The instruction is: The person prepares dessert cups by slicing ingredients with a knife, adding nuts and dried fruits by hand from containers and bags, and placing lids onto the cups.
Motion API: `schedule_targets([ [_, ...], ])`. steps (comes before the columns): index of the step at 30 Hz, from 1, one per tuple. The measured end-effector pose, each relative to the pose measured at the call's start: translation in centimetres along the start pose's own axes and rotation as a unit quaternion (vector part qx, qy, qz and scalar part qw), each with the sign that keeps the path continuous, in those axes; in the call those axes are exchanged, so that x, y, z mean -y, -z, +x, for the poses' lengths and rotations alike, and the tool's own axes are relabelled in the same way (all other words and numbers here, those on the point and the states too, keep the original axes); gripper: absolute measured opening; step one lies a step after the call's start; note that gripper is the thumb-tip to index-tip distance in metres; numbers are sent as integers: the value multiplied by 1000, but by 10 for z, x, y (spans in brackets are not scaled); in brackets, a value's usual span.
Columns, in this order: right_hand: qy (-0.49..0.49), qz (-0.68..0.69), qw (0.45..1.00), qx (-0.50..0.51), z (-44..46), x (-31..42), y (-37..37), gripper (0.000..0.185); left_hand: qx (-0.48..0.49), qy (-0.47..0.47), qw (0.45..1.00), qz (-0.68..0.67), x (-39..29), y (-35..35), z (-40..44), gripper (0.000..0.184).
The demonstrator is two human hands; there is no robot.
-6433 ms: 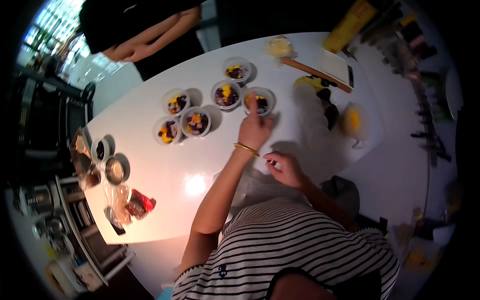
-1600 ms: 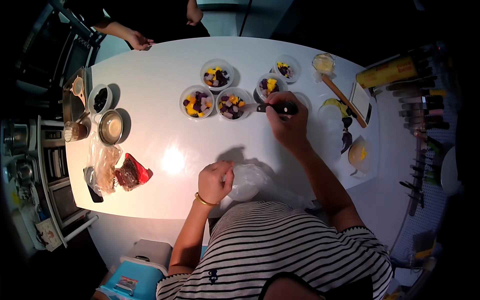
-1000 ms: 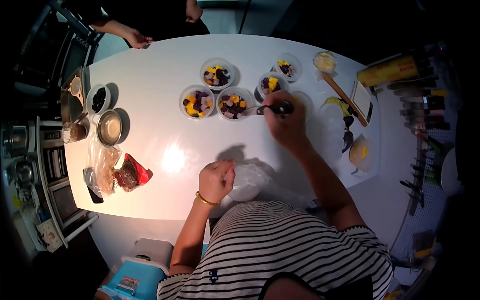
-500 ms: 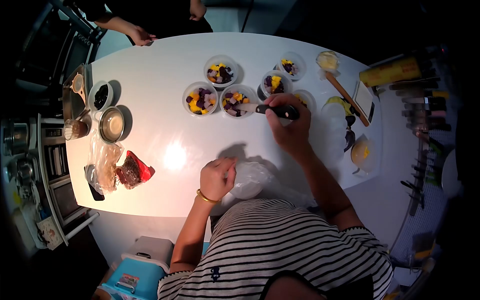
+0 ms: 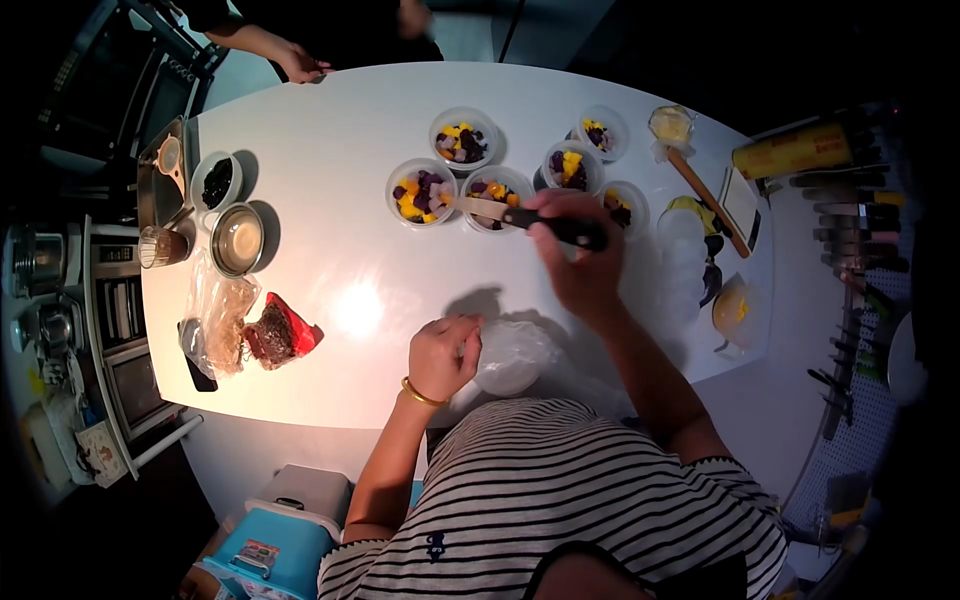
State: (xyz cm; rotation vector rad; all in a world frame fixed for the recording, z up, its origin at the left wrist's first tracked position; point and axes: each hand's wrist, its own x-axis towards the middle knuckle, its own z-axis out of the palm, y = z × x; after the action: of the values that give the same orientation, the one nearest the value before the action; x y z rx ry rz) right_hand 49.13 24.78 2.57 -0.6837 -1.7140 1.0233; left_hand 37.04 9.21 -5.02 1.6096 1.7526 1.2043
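My right hand [image 5: 580, 255] is closed round the black handle of a knife [image 5: 488, 209]. The blade reaches left across a clear cup [image 5: 497, 228] of cubed yellow, purple and pale pieces, its tip at the right rim of a neighbouring cup [image 5: 408, 192] with similar cubes. Whether the tip touches that cup I cannot tell. My left hand [image 5: 443, 355] rests low over the table with curled fingers and nothing visible in them. Right beside it lies a clear plastic bag [image 5: 512, 357], its contents unclear. Another filled cup [image 5: 463, 138] stands just behind.
More filled cups [image 5: 573, 168] stand to the right, near a wooden-handled tool [image 5: 705, 200]. At left are a bowl of dark pieces [image 5: 215, 182], a metal bowl [image 5: 238, 240] and a red packet [image 5: 283, 332]. Across the table is another person's hand [image 5: 303, 64].
The knife tip has moved left, from inside the middle cup to the left cup's rim. My left hand stays by the bag. The whole view has shifted slightly.
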Motion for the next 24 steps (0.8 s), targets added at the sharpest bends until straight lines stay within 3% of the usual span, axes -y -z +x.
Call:
schedule_targets([
  [2, 42, -38, 998, 38, 2, -8, -15, 21, -3, -4, 1000, 1, 2, 2, 0, 11],
  [8, 3, -48, 996, 79, -4, -7, -47, 21, -10, 17, 1000, -3, 8, 14, 0, 12],
  [10, 30, -60, 993, 100, -5, 0, -52, 20, -7, 22, 1000, 4, 11, 18, -1, 12],
  [14, 75, -42, 996, 22, -2, -6, -48, 22, -21, 23, 1000, 1, 18, 22, -1, 12],
  [24, 49, -16, 997, 65, 2, -12, -50, 22, -22, 6, 1000, 2, 20, 19, 4, 12],
])
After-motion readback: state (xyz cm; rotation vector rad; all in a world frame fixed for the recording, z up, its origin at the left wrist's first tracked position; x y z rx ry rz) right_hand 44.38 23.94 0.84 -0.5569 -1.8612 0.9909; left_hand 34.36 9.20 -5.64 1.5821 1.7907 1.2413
